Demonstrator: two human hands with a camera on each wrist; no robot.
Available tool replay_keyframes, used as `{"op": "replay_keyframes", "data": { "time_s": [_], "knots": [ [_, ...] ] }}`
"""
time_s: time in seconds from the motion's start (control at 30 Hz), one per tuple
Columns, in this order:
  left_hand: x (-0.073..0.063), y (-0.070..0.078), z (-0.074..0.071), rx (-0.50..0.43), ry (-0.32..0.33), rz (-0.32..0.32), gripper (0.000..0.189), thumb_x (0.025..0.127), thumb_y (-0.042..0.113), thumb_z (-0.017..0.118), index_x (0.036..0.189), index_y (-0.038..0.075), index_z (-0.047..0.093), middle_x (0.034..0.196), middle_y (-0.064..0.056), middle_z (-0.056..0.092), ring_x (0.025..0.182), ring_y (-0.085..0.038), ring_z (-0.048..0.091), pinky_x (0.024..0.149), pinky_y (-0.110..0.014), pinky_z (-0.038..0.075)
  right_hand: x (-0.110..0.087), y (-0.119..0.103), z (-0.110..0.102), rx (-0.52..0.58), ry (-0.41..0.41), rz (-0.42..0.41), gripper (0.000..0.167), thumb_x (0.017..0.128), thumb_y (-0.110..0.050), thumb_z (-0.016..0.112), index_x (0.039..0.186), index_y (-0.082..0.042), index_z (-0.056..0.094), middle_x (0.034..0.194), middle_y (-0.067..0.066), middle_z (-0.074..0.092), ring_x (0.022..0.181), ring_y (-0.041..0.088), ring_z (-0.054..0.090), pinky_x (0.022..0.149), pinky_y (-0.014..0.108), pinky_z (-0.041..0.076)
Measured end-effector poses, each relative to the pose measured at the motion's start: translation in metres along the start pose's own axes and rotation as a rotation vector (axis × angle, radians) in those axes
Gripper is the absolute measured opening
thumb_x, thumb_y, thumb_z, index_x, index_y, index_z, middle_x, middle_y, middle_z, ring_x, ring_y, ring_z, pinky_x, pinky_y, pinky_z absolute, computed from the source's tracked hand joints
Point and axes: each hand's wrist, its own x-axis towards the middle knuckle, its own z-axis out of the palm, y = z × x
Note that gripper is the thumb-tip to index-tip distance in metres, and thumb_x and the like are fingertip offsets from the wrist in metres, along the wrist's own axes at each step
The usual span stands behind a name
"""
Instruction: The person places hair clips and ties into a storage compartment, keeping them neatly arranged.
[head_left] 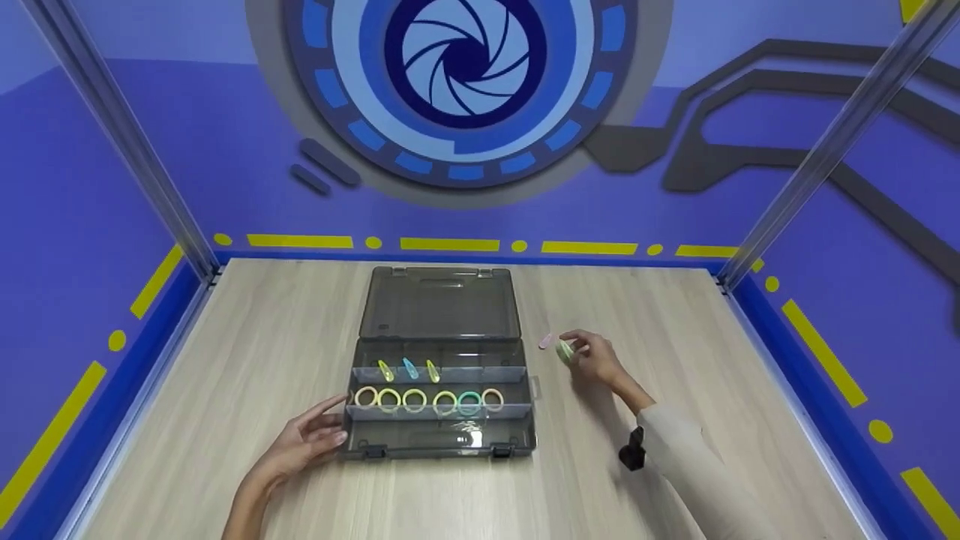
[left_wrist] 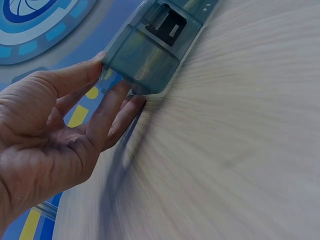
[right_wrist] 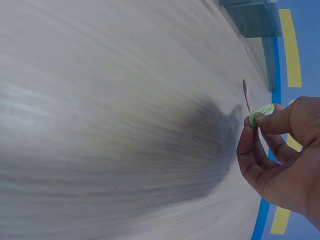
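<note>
A dark see-through compartment box [head_left: 442,435] lies on the table with its lid [head_left: 441,300] folded back. Three snap hair clips, two yellow and one blue [head_left: 410,367], stand in a row along its rear divider. Several ring-shaped hair ties [head_left: 414,400], yellow, teal and pale, line the divider in front. My left hand [head_left: 300,442] rests its thumb and fingertips against the box's left end, the fingers loosely bent. To the right of the box, my right hand [head_left: 596,358] pinches a light green hair tie [right_wrist: 262,112] between thumb and fingers. Close by, a pink hair clip [head_left: 545,342] lies on the table.
The light wood table [head_left: 645,300] ends at blue walls with yellow markings [head_left: 589,247]. Metal posts [head_left: 810,142] stand at both back corners. A black band end [head_left: 632,450] hangs by my right sleeve [head_left: 690,450].
</note>
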Motion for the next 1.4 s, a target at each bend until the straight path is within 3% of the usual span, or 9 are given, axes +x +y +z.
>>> {"op": "replay_keyframes", "data": {
  "time_s": [0.33,0.6,0.87,1.03,1.2,1.3,1.4],
  "knots": [
    [-0.003,-0.001,0.000,-0.022,-0.016,0.007,0.077,0.096,0.018,0.072,0.160,0.008,0.030,0.145,-0.029,0.048,0.116,-0.018,0.064,0.100,-0.046,0.057,-0.004,-0.007,0.002,0.057,0.003,-0.007,0.051,0.082,0.022,0.050,0.128,0.005,0.065,0.103,0.023,0.066,0.094,0.033,0.068,0.077,0.029,0.056],
    [-0.002,-0.001,0.000,-0.024,-0.020,0.018,0.077,0.096,0.017,0.072,0.160,0.008,0.030,0.143,-0.027,0.049,0.114,-0.015,0.064,0.097,-0.041,0.059,-0.005,-0.016,0.003,0.190,-0.047,0.016,0.046,0.088,0.019,0.053,0.132,0.008,0.060,0.104,0.025,0.061,0.092,0.039,0.067,0.061,0.023,0.053],
    [-0.001,0.000,0.000,-0.047,-0.020,0.015,0.075,0.097,0.016,0.070,0.160,0.009,0.031,0.142,-0.022,0.051,0.114,-0.015,0.064,0.097,-0.040,0.058,-0.007,-0.032,0.008,0.176,-0.027,-0.002,0.044,0.091,0.017,0.054,0.134,0.010,0.059,0.109,0.031,0.061,0.093,0.035,0.065,0.067,0.027,0.054],
    [-0.001,0.000,0.000,-0.046,-0.018,0.019,0.074,0.097,0.014,0.070,0.160,0.009,0.031,0.143,-0.024,0.050,0.116,-0.018,0.064,0.097,-0.040,0.059,-0.014,-0.059,0.002,0.212,-0.069,-0.035,0.042,0.091,0.018,0.052,0.133,0.015,0.057,0.110,0.039,0.059,0.085,0.026,0.062,0.069,0.034,0.057],
    [-0.002,-0.001,-0.001,-0.035,-0.024,0.030,0.074,0.097,0.015,0.070,0.160,0.007,0.030,0.144,-0.026,0.049,0.115,-0.017,0.064,0.095,-0.039,0.059,-0.018,-0.080,-0.005,0.237,-0.131,-0.088,0.040,0.091,0.018,0.053,0.131,0.017,0.056,0.109,0.040,0.058,0.082,0.018,0.059,0.068,0.025,0.055],
    [-0.002,-0.001,-0.001,-0.037,-0.028,0.029,0.075,0.097,0.015,0.070,0.160,0.007,0.030,0.143,-0.026,0.049,0.115,-0.016,0.063,0.095,-0.038,0.059,-0.015,-0.082,-0.004,0.224,-0.145,-0.123,0.040,0.089,0.019,0.052,0.129,0.017,0.057,0.106,0.041,0.058,0.080,0.019,0.060,0.068,0.028,0.058],
    [-0.002,0.000,-0.002,-0.047,-0.031,0.028,0.075,0.097,0.014,0.070,0.160,0.008,0.030,0.142,-0.024,0.050,0.116,-0.016,0.063,0.096,-0.036,0.058,-0.003,-0.071,0.002,0.199,-0.143,-0.140,0.040,0.089,0.019,0.054,0.129,0.015,0.059,0.103,0.037,0.060,0.081,0.030,0.065,0.069,0.031,0.059]
  ]
}}
